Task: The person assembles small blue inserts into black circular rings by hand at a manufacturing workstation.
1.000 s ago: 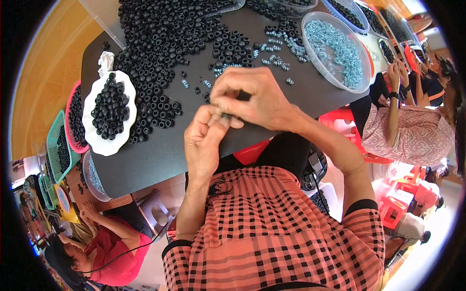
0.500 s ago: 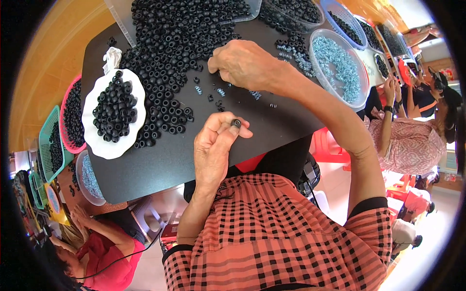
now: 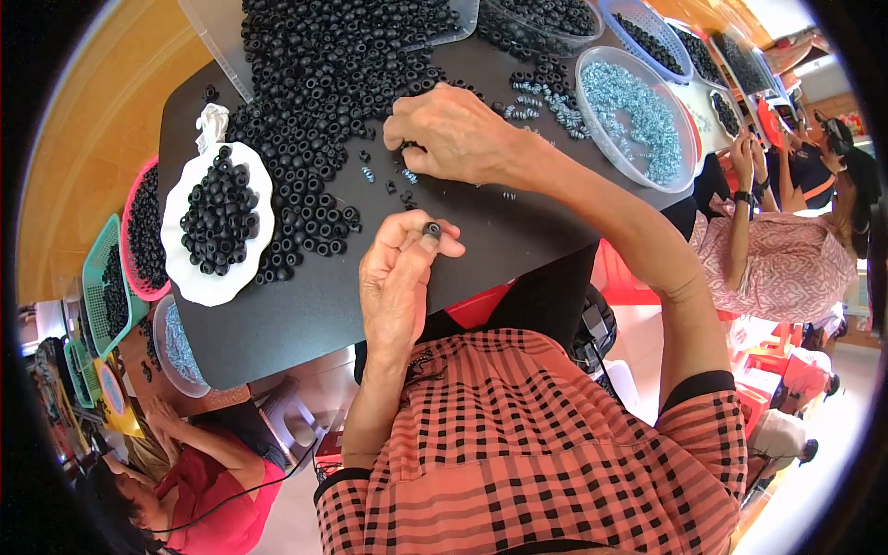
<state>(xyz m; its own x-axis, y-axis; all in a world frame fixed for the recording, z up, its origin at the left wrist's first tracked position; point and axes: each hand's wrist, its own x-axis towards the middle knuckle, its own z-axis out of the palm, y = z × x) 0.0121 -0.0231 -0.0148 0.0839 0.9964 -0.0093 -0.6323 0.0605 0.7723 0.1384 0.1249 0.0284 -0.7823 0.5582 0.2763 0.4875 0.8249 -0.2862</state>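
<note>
Bead [image 3: 431,228] pinched in our left hand [image 3: 393,273], our right hand [image 3: 458,134] down by the heap

We grip one small black bead between our left thumb and forefinger, its hole facing up; the other left fingers curl loosely beside it. Beyond them, our right fingers bend down to the table [image 3: 277,338], and we cannot tell whether they hold anything, since the back of the hand covers their tips.

Just short of our right fingertips we see a few stray blue coils [image 3: 368,174] and black bits. The big heap of black beads [image 3: 305,120] spreads from the left of those fingertips to well past them, up to a clear bin [image 3: 219,42]. Well to the left of both sets of fingers, we have a white scalloped plate [image 3: 208,292] piled with more black beads. To the right of our right fingers stands a clear bowl [image 3: 610,153] of blue coils, with a blue basket [image 3: 606,11] of dark pieces farther off, past the bowl.
</note>
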